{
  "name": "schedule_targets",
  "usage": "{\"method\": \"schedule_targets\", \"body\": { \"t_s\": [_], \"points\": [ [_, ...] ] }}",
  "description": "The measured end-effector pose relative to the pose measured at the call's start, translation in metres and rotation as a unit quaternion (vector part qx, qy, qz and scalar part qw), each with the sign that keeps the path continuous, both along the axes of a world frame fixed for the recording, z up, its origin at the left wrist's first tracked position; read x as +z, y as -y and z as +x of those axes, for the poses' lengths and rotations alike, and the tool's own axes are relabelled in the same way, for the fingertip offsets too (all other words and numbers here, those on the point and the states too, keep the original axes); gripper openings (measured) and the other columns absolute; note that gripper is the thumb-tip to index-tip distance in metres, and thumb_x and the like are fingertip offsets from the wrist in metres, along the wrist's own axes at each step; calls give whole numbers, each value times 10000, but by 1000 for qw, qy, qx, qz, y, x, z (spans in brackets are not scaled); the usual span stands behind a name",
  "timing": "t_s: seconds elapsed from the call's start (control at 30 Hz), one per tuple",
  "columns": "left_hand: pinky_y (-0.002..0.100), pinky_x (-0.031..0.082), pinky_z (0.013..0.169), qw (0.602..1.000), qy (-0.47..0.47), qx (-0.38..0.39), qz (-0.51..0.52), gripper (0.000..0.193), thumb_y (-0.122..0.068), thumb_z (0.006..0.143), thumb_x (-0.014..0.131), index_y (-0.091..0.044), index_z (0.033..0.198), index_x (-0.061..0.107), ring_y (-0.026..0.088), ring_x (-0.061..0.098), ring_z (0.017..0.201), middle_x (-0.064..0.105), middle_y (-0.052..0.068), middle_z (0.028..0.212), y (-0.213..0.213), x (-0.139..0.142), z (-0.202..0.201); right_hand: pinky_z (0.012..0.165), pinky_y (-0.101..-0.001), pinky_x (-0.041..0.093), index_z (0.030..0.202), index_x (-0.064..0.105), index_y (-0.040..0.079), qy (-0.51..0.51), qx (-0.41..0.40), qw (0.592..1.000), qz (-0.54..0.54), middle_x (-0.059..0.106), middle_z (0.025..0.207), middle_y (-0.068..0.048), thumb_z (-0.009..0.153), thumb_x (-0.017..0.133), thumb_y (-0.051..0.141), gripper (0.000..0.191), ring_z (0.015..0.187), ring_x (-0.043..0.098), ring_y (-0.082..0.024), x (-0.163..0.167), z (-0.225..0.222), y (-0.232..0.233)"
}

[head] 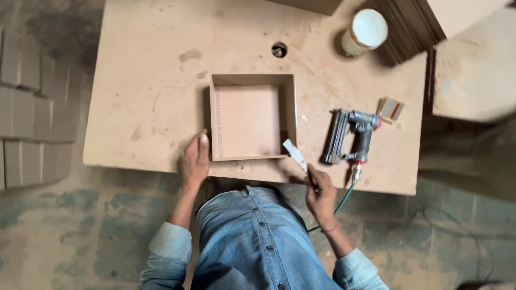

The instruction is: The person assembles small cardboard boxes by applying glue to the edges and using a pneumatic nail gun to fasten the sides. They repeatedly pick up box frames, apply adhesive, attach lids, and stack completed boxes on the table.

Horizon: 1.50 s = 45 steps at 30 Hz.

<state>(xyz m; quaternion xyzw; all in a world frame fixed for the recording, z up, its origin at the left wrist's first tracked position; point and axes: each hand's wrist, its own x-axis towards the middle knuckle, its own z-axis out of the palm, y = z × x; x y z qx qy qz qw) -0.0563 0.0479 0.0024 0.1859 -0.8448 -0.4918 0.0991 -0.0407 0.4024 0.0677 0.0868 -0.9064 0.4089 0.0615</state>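
Right hand (321, 193) pinched around a thin pale strip (294, 153), tip aimed at the box's five o'clock corner; left hand (196, 158) flat and spread against the left wall of the shallow square box (251, 117), steadying, fingers not curled around anything. Looks well along: four walls and base already standing as a tray near the table's (150, 96) six o'clock edge, nail gun (349, 137) parked at three o'clock with hose trailing off the edge. Open board at nine and twelve o'clock, white-topped can (366, 30) up at one, small block (391, 109) past the gun.
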Motion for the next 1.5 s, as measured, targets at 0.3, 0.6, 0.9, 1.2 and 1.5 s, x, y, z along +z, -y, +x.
{"method": "schedule_targets", "body": {
  "t_s": [0.3,0.6,0.9,1.2,1.5],
  "points": [
    [399,570,978,994,-15,-107,26,397,-225,1021,552,-56,1376,604,333,713,1142,700,203,1259,85,26,-36,842,-404,528,1360,637,58,-34,-140,990,3,657,1078,-166,850,601,-88,532,946,638,-294,-33,54,83],
    [525,275,1187,739,-168,-521,-393,817,-321,630,853,-150,1372,556,321,462,1418,596,126,1394,97,69,-122,811,-391,529,1281,675,57,-14,33,997,75,684,1034,-155,740,666,-81,559,935,636,-317,-24,110,199],
    [545,464,1048,782,-247,-452,-353,362,-425,881,774,-75,948,712,261,684,801,698,79,762,-9,31,-34,784,-310,540,1380,644,63,46,-274,959,-61,722,1080,-127,936,674,22,446,898,672,-174,-12,99,113],
    [557,470,960,822,-318,-337,-331,155,-138,944,657,-16,972,747,240,677,788,731,103,849,41,53,-50,710,-400,499,1422,605,94,-31,-221,973,56,592,877,-140,824,592,-74,621,781,586,-289,-40,106,160],
    [535,342,1099,743,-288,-462,-390,705,-322,616,786,-147,1288,666,310,568,1315,701,151,1358,95,71,-114,776,-357,551,1402,644,126,-49,-195,980,5,642,953,-115,876,622,-63,560,851,623,-237,-31,102,149]
  ]
}}
